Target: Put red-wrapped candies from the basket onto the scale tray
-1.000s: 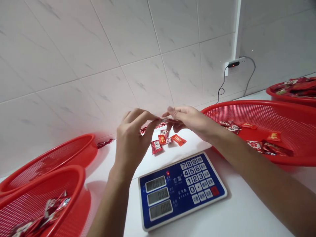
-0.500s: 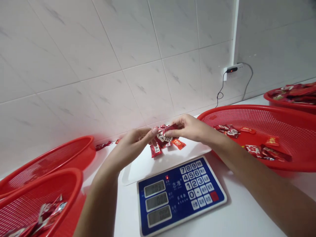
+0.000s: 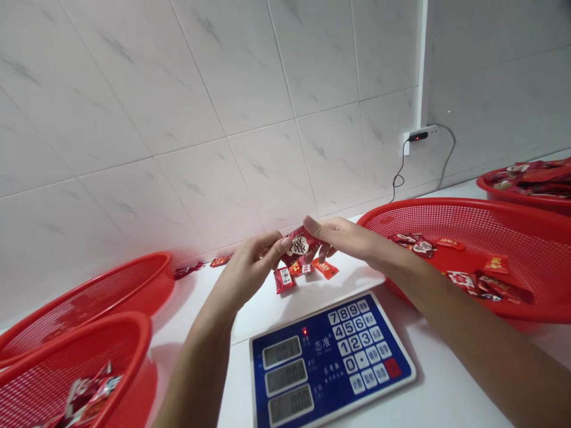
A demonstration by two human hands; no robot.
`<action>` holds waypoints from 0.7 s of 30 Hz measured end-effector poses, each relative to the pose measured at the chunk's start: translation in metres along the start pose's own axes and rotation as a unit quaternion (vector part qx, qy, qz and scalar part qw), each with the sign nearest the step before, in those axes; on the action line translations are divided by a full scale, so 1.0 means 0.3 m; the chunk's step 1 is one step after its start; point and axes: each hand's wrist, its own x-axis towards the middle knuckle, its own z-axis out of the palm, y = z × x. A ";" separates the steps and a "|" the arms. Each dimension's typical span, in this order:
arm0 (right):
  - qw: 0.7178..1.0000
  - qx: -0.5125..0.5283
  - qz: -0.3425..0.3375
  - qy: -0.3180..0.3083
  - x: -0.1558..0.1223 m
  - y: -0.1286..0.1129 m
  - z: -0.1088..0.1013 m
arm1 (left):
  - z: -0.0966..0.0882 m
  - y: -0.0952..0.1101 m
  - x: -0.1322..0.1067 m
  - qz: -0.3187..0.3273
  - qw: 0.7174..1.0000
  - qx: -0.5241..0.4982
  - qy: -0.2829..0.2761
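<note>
Between my left hand [image 3: 252, 268] and my right hand [image 3: 343, 238] is a red candy packet [image 3: 298, 245] with a white emblem, held by the fingertips of both hands. Below them, several loose red candy packets lie on a white scale platform [image 3: 267, 309], including a flat one [image 3: 284, 280] and an orange-red one [image 3: 325, 268]. My hands hide part of this small pile. A blue digital scale panel [image 3: 330, 362] with a keypad and three displays sits nearer me, under and between my forearms.
Red mesh baskets stand on both sides: a large one [image 3: 464, 217] with scattered packets, a fuller one [image 3: 526, 193] behind it, and a pair at left [image 3: 84, 291]. A few packets [image 3: 187, 271] lie by the tiled wall, where a plugged-in charger [image 3: 418, 137] hangs.
The packet has risen from over the pile and now shows its white emblem. My hands sit slightly higher, with the packet still between them.
</note>
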 end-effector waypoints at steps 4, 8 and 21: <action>0.999 -0.017 -0.025 -0.037 -0.012 -0.004 0.003 | 0.007 0.005 0.004 0.018 0.999 -0.026 0.010; 0.999 -0.021 -0.048 -0.014 -0.011 -0.003 0.011 | 0.005 0.014 0.000 0.017 0.999 -0.041 0.010; 0.998 -0.028 -0.055 -0.001 0.008 0.015 0.007 | 0.004 0.023 -0.005 -0.009 0.997 -0.079 -0.001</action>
